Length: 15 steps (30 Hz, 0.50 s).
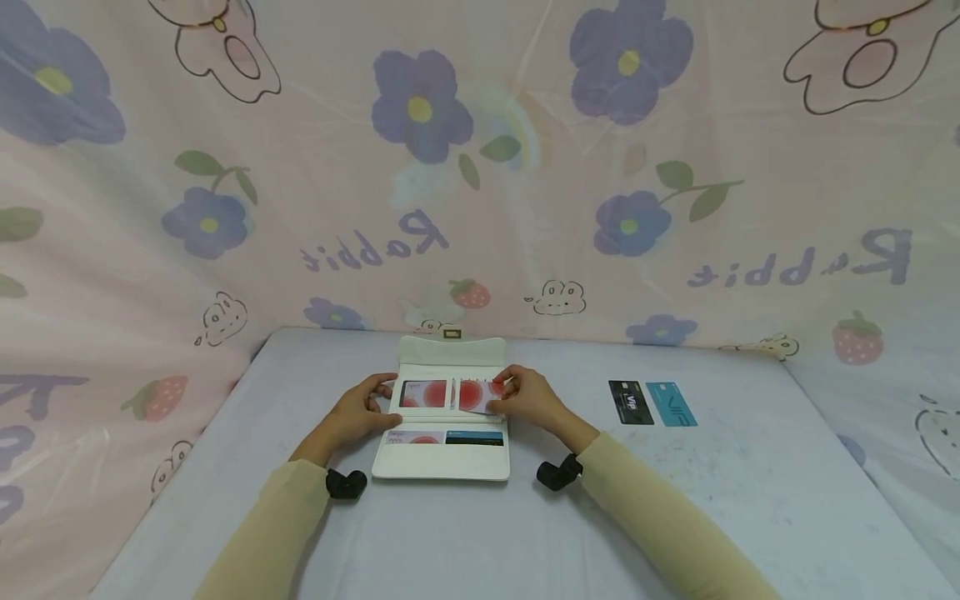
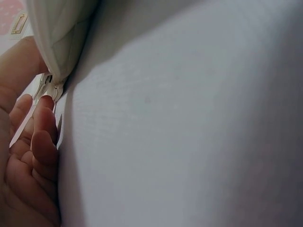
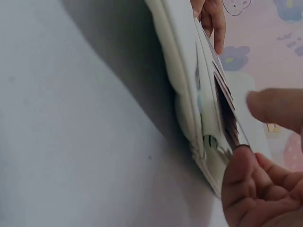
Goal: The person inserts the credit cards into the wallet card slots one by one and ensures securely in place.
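Note:
An open white wallet (image 1: 441,463) lies on the table with its clasp flap at the far end. My left hand (image 1: 354,414) holds the wallet's left edge, thumb near the fold; in the left wrist view its other fingers (image 2: 45,146) curl beside the edge. My right hand (image 1: 536,402) pinches a red-and-white card (image 1: 472,398) by its right side, at the upper right pocket; the card sits slightly tilted. In the right wrist view the thumb (image 3: 240,170) touches the card's edge. Another red-and-white card (image 1: 425,394) fills the upper left pocket.
Below the fold, a pinkish card (image 1: 414,437) and a dark blue card (image 1: 474,438) show in the lower pockets. A black VIP card (image 1: 631,402) and a blue VIP card (image 1: 672,404) lie on the white table (image 1: 750,483) to the right. A patterned curtain (image 1: 510,233) hangs behind.

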Available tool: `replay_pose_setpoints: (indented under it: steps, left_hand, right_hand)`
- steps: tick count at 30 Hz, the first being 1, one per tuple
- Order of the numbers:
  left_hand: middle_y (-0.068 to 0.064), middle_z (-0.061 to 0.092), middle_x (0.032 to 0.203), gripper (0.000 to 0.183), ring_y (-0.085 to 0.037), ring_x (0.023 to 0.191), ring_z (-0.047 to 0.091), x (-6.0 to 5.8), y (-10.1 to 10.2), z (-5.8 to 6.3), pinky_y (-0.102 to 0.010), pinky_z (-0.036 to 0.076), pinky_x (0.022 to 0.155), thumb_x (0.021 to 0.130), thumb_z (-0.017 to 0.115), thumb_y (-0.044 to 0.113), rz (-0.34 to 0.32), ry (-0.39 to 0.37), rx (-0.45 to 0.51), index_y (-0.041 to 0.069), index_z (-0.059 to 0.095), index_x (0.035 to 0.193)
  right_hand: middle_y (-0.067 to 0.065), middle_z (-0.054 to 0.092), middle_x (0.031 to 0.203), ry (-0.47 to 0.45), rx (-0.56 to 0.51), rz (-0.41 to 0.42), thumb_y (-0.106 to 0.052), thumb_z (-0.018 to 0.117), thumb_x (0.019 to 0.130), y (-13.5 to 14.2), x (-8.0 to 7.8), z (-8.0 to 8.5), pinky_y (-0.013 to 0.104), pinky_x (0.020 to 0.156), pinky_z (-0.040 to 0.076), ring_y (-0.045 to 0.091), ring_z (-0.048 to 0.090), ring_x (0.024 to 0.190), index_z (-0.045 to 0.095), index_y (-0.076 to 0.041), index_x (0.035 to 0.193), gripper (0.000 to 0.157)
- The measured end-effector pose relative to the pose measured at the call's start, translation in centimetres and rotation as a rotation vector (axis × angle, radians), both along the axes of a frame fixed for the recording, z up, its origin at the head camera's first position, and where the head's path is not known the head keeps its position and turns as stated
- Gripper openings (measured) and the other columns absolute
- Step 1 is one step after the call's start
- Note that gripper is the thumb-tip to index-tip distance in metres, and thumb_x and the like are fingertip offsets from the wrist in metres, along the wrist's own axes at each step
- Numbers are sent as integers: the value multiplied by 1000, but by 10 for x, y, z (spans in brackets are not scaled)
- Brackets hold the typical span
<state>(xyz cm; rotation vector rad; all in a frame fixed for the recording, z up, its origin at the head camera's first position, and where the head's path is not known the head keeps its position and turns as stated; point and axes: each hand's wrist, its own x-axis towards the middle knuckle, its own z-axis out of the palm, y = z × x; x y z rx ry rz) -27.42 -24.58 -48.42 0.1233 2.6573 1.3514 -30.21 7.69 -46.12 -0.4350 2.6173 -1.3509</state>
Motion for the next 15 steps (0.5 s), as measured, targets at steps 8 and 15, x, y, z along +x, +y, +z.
replay_pose_setpoints:
  steps: [8,15]
  left_hand:
    - [-9,55,120,76,-17,78,46,1,0,2,-27,39,65,78,80,17,0,1,-3,19,42,144]
    - [-8,55,121,77,-17,77,46,0,1,1,-26,39,64,77,80,18,1,-5,-2,20,42,144]
  right_hand:
    - [4,58,83,29,72,62,-9,86,67,-1,4,4,24,61,45,13,52,71,57,-3,116,57]
    - [3,63,81,80,105,33,-9,87,66,1,7,7,23,63,49,11,56,71,60,1,114,56]
